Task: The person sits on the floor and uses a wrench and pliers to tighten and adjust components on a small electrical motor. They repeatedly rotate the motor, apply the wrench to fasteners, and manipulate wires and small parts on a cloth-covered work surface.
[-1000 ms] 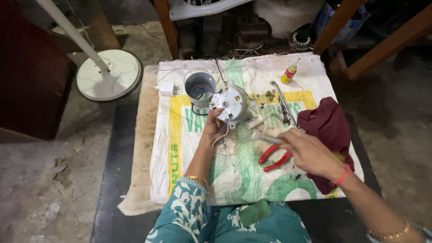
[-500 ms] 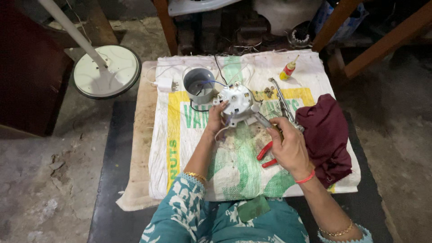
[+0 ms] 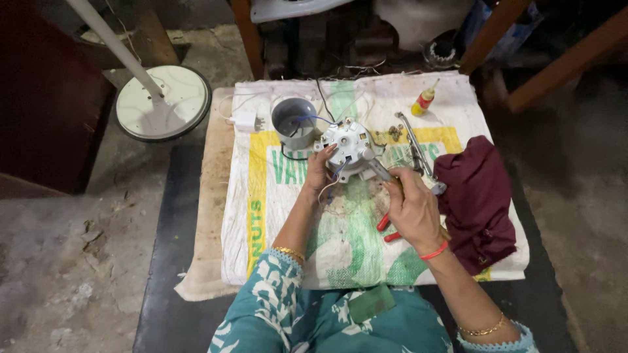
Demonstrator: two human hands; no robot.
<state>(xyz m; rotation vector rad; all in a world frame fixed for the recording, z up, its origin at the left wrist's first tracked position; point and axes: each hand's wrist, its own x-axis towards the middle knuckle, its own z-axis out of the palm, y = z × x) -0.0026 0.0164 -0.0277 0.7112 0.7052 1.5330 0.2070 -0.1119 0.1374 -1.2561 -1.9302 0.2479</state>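
My left hand (image 3: 320, 171) is wrapped around the near-left edge of the round grey-white fan motor (image 3: 347, 145), fingers pressed onto its casing so it sits tilted above the sack. My right hand (image 3: 413, 210) is closed around a tool handle, with the tool's metal shaft (image 3: 378, 168) running up toward eleven o'clock and meeting the motor at its lower right edge; from here I would guess a screwdriver, though the tip is hidden against the casing. A second ago that hand was lying open over at four o'clock beside the red-handled pliers (image 3: 386, 229) and held nothing, so it has picked up the tool and brought it to the motor, and the motor itself has been turned a little toward it. Work on the casing looks to be under way, not just handling.

Outward from there: thin wires trail from the motor down past my left wrist. At eleven o'clock of the motor stands a grey plastic cylindrical housing (image 3: 294, 121) (blue wire looped inside), and a white mains plug (image 3: 246, 121) lies just left of that. A long metal wrench (image 3: 413, 145) lies at three o'clock, with a crumpled maroon cloth (image 3: 477, 202) beyond it. A small yellow bottle with a red cap (image 3: 424, 100) rests at one o'clock. All of it sits on a white woven sack with green and yellow print (image 3: 275, 216), and a round white fan base with its pole (image 3: 163, 104) stands off at ten o'clock.
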